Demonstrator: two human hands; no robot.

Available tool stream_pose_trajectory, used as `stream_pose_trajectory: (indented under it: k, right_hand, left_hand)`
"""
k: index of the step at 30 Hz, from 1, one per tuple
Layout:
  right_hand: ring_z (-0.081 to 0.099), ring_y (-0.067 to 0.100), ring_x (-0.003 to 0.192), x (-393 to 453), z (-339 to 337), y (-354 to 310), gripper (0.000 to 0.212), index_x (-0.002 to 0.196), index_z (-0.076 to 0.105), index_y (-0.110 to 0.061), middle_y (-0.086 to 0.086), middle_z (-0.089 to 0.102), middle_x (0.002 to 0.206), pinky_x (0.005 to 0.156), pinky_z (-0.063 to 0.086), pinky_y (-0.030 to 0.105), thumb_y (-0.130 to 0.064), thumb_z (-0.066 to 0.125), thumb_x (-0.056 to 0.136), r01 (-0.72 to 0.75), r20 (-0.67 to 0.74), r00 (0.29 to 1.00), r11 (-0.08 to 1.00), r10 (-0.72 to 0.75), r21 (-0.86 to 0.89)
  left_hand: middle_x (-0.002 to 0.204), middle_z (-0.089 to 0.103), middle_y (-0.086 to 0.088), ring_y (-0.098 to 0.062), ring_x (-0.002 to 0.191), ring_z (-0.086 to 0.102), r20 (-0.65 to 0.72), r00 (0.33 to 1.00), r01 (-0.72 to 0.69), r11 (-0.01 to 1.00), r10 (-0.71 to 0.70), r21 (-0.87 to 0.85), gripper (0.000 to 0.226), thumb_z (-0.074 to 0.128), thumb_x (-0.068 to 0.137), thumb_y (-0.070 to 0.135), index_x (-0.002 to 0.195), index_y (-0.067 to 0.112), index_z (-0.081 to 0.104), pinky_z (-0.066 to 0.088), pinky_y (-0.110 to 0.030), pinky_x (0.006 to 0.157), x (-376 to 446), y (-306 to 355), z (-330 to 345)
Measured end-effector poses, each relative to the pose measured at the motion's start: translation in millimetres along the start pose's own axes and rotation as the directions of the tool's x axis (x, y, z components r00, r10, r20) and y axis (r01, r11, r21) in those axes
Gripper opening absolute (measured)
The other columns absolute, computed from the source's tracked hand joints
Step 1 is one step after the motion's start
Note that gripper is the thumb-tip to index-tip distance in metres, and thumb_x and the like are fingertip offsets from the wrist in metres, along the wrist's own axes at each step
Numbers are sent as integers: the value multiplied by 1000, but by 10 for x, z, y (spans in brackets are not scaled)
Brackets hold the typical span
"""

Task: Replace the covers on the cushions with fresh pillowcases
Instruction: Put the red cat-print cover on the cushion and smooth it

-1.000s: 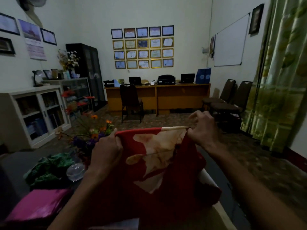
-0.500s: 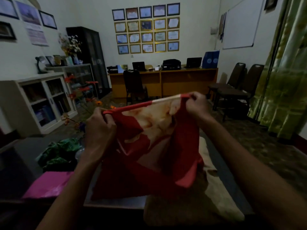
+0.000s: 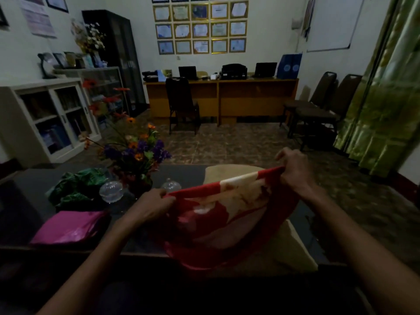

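Note:
A red pillowcase (image 3: 227,226) with a cream pattern hangs stretched between both hands above the dark table (image 3: 29,201). My left hand (image 3: 152,206) pinches its top edge at the left corner. My right hand (image 3: 294,170) grips the same edge at the right corner, higher up. Under and behind the pillowcase lies a bare beige cushion (image 3: 293,248), mostly hidden by the cloth. A folded magenta cover (image 3: 70,228) and a crumpled green cover (image 3: 75,189) lie on the table's left side.
A vase of mixed flowers (image 3: 134,153) and two clear glass lidded bowls (image 3: 111,190) stand mid-table. White cabinets (image 3: 45,117) line the left wall. A wooden desk (image 3: 222,96) with chairs is at the back, green curtains (image 3: 381,98) on the right.
Both hands have lowered the pillowcase toward the table and cushion. The view has tilted down, so the flowers and table top now show.

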State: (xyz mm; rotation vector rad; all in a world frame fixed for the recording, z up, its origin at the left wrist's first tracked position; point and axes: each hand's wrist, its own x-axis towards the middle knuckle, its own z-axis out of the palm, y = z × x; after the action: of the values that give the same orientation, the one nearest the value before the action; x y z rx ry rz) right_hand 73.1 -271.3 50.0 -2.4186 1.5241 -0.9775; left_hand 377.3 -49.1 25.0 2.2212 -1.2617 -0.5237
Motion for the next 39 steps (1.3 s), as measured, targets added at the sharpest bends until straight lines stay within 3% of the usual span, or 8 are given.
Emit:
stream_pose_trajectory:
  k: [4, 9, 15, 19, 23, 27, 30, 39]
  right_hand:
    - [58, 35, 112, -105, -29, 462, 54, 123, 57, -15, 17, 58, 120, 90, 51, 38, -2, 74, 73, -188, 129, 974, 982, 187, -6]
    - [56, 18, 100, -411, -164, 764, 59, 101, 45, -30, -1, 49, 111, 77, 50, 30, 10, 69, 66, 138, 372, 914, 986, -164, 94]
    - [58, 15, 114, -623, -265, 606, 61, 75, 67, -37, -1, 57, 119, 80, 48, 9, 23, 57, 72, 135, 410, 861, 912, -302, 387]
    - [46, -8, 124, -701, -357, 471, 71, 73, 78, -43, -14, 55, 136, 91, 42, 10, 22, 50, 73, 134, 618, 711, 927, -336, 351]
    - [50, 19, 134, -650, -289, 338, 54, 118, 75, -22, 2, 54, 144, 105, 44, 28, 13, 58, 80, 146, 423, 876, 963, -233, 228]
    - [58, 29, 119, -524, -300, 102, 48, 131, 66, -8, 15, 59, 129, 99, 44, 29, -7, 76, 84, 155, 103, 980, 980, -169, 127]
    - [57, 31, 112, -491, -339, 1, 68, 140, 58, -16, 13, 50, 127, 94, 51, 38, -13, 82, 78, 149, 87, 985, 988, -151, 34]
    - [51, 32, 125, -934, -337, 132, 99, 158, 15, -39, 8, 35, 139, 94, 46, 43, -49, 76, 80, 237, 542, 840, 895, 7, -379]
  left_hand:
    - [78, 68, 1, -17, 69, 65, -62, 996, -35, 949, 57, 315, 17, 66, 81, 39, 81, 23, 63, 47, -29, 59, 37, 107, 143]
    - [93, 66, -7, -31, 83, 65, -342, 912, -119, 945, 225, 304, 30, 72, 80, 19, 100, 17, 50, 51, -38, 70, 82, 53, 47]
    - [115, 55, 12, -7, 101, 60, -18, 818, -565, 807, 576, 171, 62, 87, 73, 13, 126, 15, 54, 43, -5, 79, -77, 31, 133]
    - [130, 50, 7, -17, 101, 65, -97, 689, -683, 688, 719, 246, 47, 79, 82, 9, 121, 16, 54, 54, -26, 82, -168, -197, 142]
    - [147, 38, 4, -19, 78, 68, -93, 561, -723, 542, 822, 429, 33, 62, 88, 35, 115, 18, 53, 59, -35, 61, -245, -209, 116]
    - [152, 41, -4, -10, 80, 66, 53, 426, -782, 338, 903, 523, 22, 68, 87, 41, 100, 27, 59, 55, -27, 58, -265, 9, 58]
    - [147, 47, 5, -13, 76, 69, 63, 536, -710, 408, 842, 574, 26, 81, 78, 25, 91, 34, 61, 54, -28, 52, -131, 44, -16]
    - [108, 66, -7, -35, 94, 67, -203, 870, -296, 804, 450, 516, 51, 73, 82, 35, 129, 21, 60, 49, -38, 67, -362, -300, 437]
